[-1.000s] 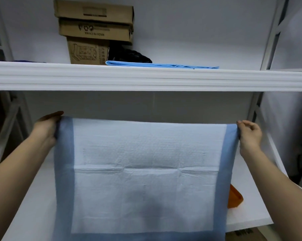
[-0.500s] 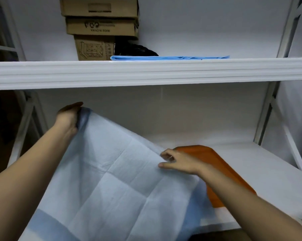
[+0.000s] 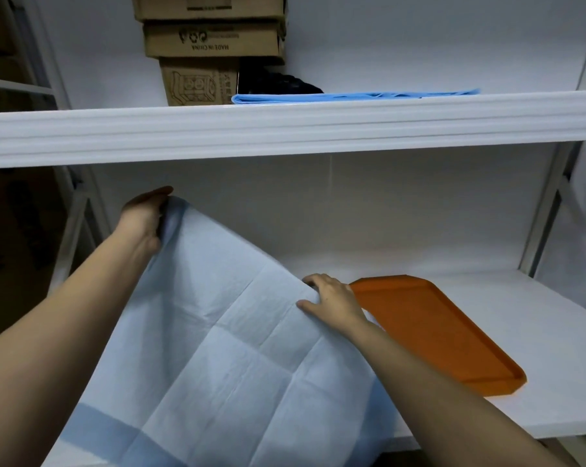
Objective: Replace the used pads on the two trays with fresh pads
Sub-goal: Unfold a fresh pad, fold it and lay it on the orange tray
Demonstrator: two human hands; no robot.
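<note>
A large pale-blue pad (image 3: 224, 348) with a darker blue border is spread slanting over the left half of the lower shelf. My left hand (image 3: 143, 217) grips its far left corner, raised above the shelf. My right hand (image 3: 332, 299) holds the pad's far right edge low, close to the shelf. An orange tray (image 3: 436, 332) lies bare on the lower shelf just right of my right hand; the pad covers its near left corner. Folded blue pads (image 3: 352, 97) lie flat on the upper shelf. No second tray is in view.
The white upper shelf edge (image 3: 285, 129) runs across above my hands. Stacked cardboard boxes (image 3: 211, 45) and a black object (image 3: 278, 82) stand on it. White shelf uprights (image 3: 547, 203) frame the right side. The lower shelf surface (image 3: 537, 365) extends right of the tray.
The pad, first held up flat by both top corners, now slants down. My right hand dropped left and down with its edge, uncovering the orange tray. My left hand stayed raised.
</note>
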